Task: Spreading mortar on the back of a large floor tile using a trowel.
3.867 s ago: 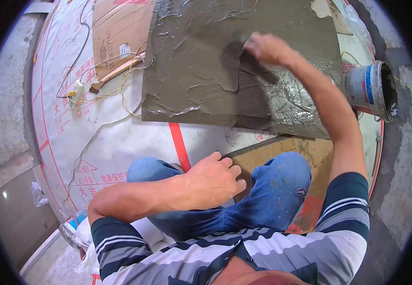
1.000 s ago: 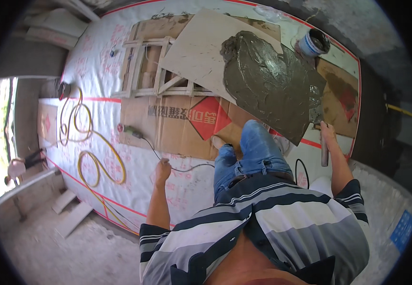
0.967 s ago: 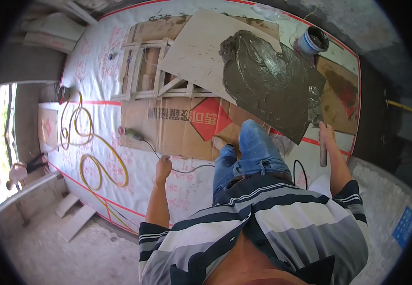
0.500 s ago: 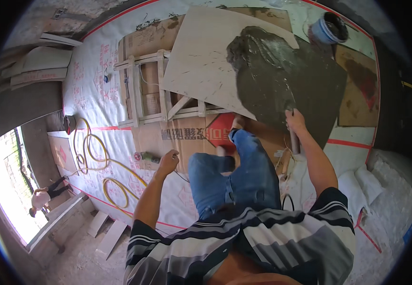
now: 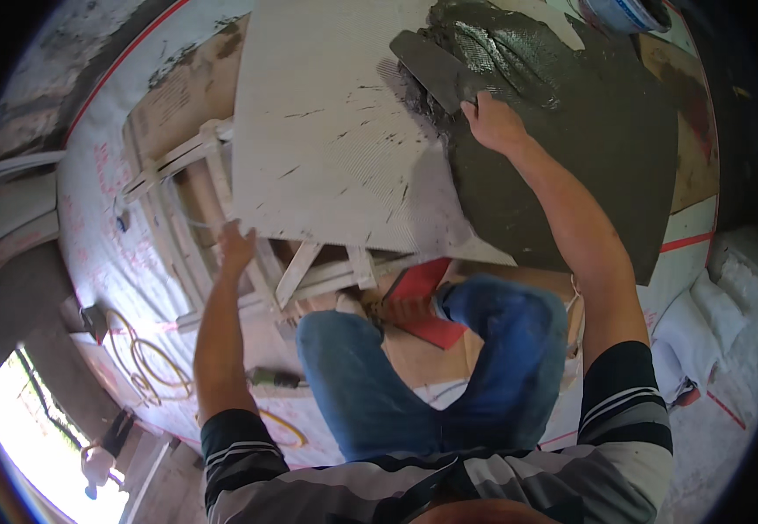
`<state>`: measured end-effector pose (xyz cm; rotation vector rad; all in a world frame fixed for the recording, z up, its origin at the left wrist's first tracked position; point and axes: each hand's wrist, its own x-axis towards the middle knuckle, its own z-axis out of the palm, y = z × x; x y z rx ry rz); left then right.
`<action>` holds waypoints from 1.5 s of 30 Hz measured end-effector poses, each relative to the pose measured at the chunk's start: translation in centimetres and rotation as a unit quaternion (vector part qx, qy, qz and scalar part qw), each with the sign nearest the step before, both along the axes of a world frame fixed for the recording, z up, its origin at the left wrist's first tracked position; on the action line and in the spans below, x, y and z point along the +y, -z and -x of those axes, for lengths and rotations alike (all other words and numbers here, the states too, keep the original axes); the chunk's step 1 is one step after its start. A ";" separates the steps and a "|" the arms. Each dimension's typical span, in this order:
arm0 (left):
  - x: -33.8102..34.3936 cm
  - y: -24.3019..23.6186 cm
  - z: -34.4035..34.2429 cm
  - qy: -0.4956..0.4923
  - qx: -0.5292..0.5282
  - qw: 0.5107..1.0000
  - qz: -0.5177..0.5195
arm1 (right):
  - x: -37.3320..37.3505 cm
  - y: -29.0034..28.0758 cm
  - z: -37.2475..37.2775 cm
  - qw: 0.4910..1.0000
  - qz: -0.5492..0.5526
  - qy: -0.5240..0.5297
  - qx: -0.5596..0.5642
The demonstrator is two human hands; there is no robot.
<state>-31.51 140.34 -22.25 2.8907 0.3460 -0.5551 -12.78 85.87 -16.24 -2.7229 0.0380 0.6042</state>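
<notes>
A large pale slab (image 5: 326,148) with a fine ridged look lies over a wooden crate frame (image 5: 300,271). Wet grey mortar (image 5: 562,175) covers its right part, with a thick glossy heap at the top. My right hand (image 5: 492,122) grips the handle of a flat steel trowel (image 5: 427,65), whose blade is on the heap's left edge, by the bare surface. My left hand (image 5: 235,244) has its fingers apart at the slab's lower left edge; whether it touches the edge I cannot tell.
A bucket (image 5: 623,10) stands top right. Yellow hose (image 5: 138,349) coils lower left; a green power tool (image 5: 272,377) lies by my left knee. Cardboard (image 5: 689,179) is under the slab. White sacks (image 5: 702,319) lie right. Another person (image 5: 101,458) is by the bright opening, lower left.
I have lowered myself, knees now bent and apart. The trowel has moved up and left to the mortar's edge. My left hand has moved up to the slab's edge.
</notes>
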 end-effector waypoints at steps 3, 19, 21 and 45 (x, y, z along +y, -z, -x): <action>3.4 4.0 -5.6 -0.013 -0.034 0.997 -0.071 | -0.8 4.2 -2.4 0.997 0.063 -0.028 -0.036; 11.1 14.5 -14.5 -0.167 -0.140 0.974 0.058 | 5.5 7.0 5.2 0.932 -0.241 0.235 0.136; 10.8 14.8 -15.4 -0.165 -0.146 0.973 0.064 | 5.9 6.2 8.3 0.983 -0.138 0.087 0.090; 9.9 15.7 -14.9 -0.138 -0.216 0.967 0.011 | 2.5 4.6 3.6 0.992 0.103 0.068 -0.003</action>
